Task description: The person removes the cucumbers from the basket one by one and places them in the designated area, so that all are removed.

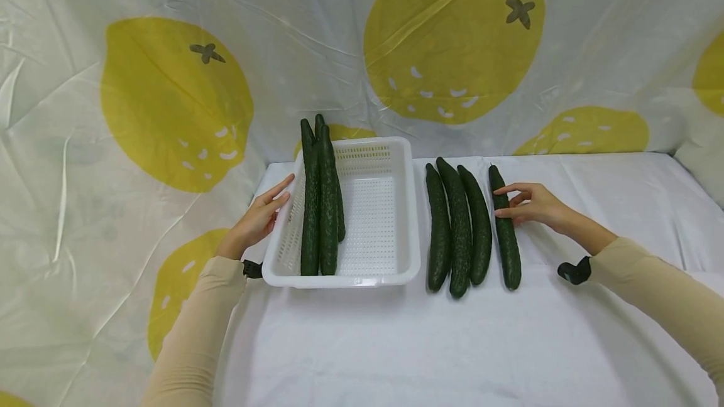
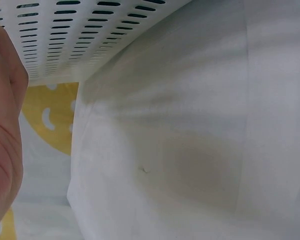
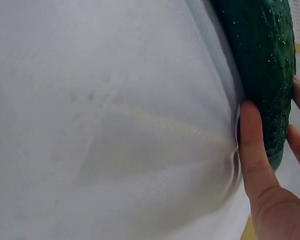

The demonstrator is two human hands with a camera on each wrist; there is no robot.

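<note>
Basket (image 1: 369, 222) | in its left side: three cucumbers (image 1: 328, 212) | right of it, on cloth (image 1: 452, 357): four cucumbers (image 1: 457, 225)

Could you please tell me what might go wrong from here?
The three cucumbers in the white basket reach past its far rim, so they might shift or tip. The right hand grips the rightmost cucumber nearer its far end, so its near end could dip if lifted.

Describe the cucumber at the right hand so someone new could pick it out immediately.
Find the white basket on the white cloth. Right of it, three cucumbers lie side by side. The rightmost cucumber is the one, set apart by a narrow gap and the only one the right hand touches.
</note>
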